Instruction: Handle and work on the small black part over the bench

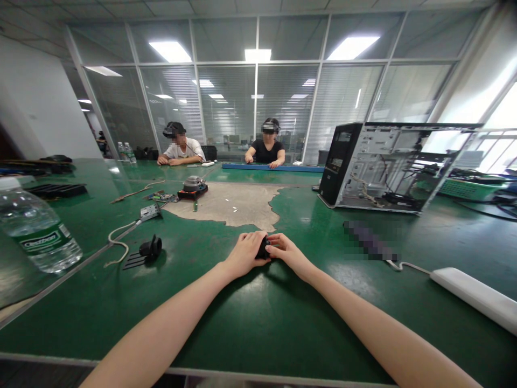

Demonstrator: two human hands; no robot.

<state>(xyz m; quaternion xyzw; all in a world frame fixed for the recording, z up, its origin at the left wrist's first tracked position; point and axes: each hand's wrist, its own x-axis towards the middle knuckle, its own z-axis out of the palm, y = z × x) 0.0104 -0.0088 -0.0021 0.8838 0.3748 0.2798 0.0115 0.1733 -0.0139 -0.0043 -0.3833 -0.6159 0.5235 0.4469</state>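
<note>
Both my hands meet over the green tabletop [250, 318], around a small black part [263, 249] whose exact kind I cannot make out. My left hand [245, 253] wraps over it from the left, fingers curled. From the right, my right hand [287, 252] pinches at its edge with thumb and fingertips. Much of the part is hidden by the fingers. Off to the left stands a black round plastic piece [151, 247] with slatted bars beside it. Farther back sits a round metal-topped component [193, 186] on an orange and black base.
An opened computer case [375, 167] stands at the right. A water bottle [38, 231] is at far left, a white power strip [474, 296] at far right. A cabled metal piece [150, 212] lies at left. Two people sit across the table, behind a blue bar [234, 166].
</note>
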